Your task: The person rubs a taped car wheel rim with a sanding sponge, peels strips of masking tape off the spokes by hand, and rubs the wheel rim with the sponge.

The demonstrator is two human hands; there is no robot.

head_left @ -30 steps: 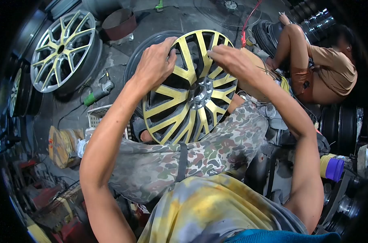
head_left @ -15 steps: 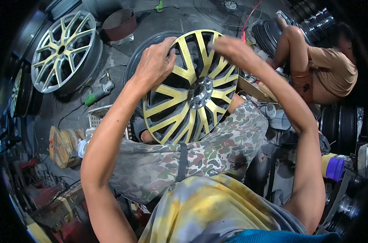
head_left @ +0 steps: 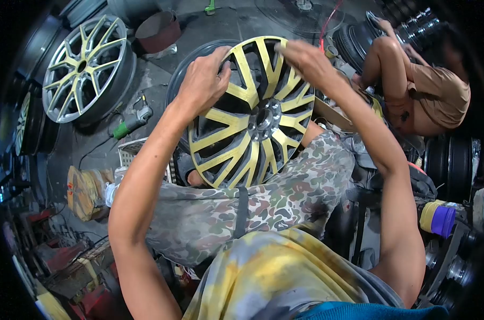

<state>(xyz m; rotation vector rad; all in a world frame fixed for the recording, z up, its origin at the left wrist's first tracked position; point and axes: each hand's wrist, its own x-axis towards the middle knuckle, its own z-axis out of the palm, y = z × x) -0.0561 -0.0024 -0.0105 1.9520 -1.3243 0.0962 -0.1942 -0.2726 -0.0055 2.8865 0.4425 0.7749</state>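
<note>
Head view: wheel (head_left: 261, 120) tilted below the left hand (head_left: 203, 79) and right hand (head_left: 308, 63)

Both hands were at the wheel's upper edge, so most of its face lay below them, toward the wearer's body. The left hand was at the upper left of the rim and the right hand at the upper right, with the hub between and below; neither was plainly nearer to it. Being round, the wheel had no true long axis, but its tilted outline stretched from upper right to lower left.

The left hand was curled around the rim, its thumb set apart from the fingers. The right hand was blurred, its bent fingertips over the face just inside the rim; whether they touched it or pinched anything, I could not tell.

The wheel's lower edge was close against the camouflage trousers (head_left: 295, 181). What bore its weight was hidden, and a darker rim (head_left: 182, 68) showed behind it. Branching spokes had yellowish faces, with dark gaps between them and a grey, holed hub.

On the floor (head_left: 215, 24), to the left, were a green-handled power tool (head_left: 126, 127) and another spoked wheel (head_left: 86, 55). A seated person (head_left: 439, 96) was well apart, to the right.
</note>
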